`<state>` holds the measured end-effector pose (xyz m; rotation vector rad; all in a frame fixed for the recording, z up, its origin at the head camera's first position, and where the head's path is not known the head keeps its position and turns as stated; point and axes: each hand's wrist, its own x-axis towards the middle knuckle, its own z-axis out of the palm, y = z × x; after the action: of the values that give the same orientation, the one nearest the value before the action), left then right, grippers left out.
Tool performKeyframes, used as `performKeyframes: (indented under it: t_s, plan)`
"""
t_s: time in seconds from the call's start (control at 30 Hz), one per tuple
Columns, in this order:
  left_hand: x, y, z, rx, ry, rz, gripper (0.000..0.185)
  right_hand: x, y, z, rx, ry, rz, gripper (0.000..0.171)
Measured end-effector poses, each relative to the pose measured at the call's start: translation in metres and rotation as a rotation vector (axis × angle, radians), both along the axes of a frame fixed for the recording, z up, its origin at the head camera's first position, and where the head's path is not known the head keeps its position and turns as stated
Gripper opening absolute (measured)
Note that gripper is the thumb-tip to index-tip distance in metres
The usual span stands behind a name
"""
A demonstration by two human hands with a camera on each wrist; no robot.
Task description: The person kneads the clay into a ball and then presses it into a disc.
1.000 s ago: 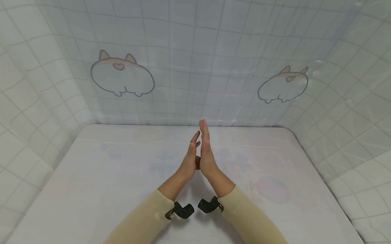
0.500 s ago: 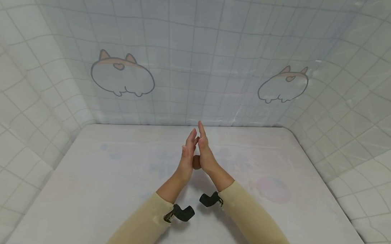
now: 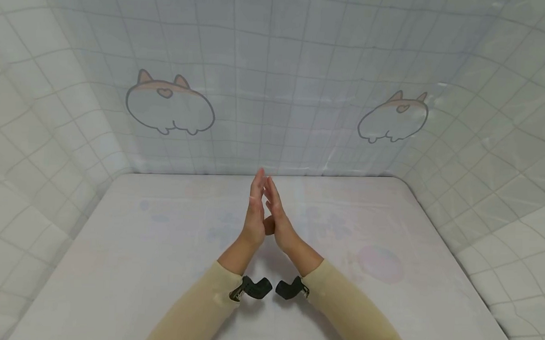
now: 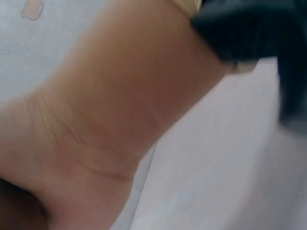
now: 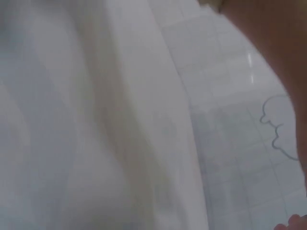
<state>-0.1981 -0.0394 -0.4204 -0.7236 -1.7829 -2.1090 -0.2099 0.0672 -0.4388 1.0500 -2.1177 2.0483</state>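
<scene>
A small brown, rounded lump sits between the two palms in the head view, pressed near the heels of the hands; its kind cannot be made out. My left hand lies along its left side with fingers straight and pointing away. On the other side my right hand faces it, fingers also straight, their tips close to the left fingertips. The left wrist view shows part of the brown lump in shadow under the palm. In the right wrist view only the forearm and a few fingertips show.
The hands are over a pale table with faint printed patterns. White gridded sheeting rises behind and on both sides, with two cartoon animal drawings. Black camera mounts stick out inward from both wrists.
The hands slide against each other: the left fingertips have moved forward, the right ones back. Both hands have shifted slightly left, with the brown lump still between the palms.
</scene>
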Motion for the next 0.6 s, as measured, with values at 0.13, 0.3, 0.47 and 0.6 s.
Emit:
performKeyframes:
  t_s: [0.13, 0.3, 0.47, 0.6]
  plan:
    - [-0.002, 0.001, 0.001, -0.073, 0.005, 0.08, 0.103, 0.007, -0.001, 0.0, -0.077, 0.042, 0.049, 0.088]
    - [-0.005, -0.001, 0.001, -0.135, -0.017, 0.133, 0.098, 0.013, 0.0, 0.004, -0.11, 0.091, 0.036, 0.085]
    - [-0.007, -0.001, -0.005, -0.215, -0.071, 0.112, 0.1, 0.019, 0.002, 0.012, -0.14, 0.139, -0.008, 0.087]
    - [-0.006, 0.0, -0.013, -0.256, -0.154, 0.055, 0.093, 0.018, 0.004, 0.018, -0.15, 0.172, -0.04, 0.09]
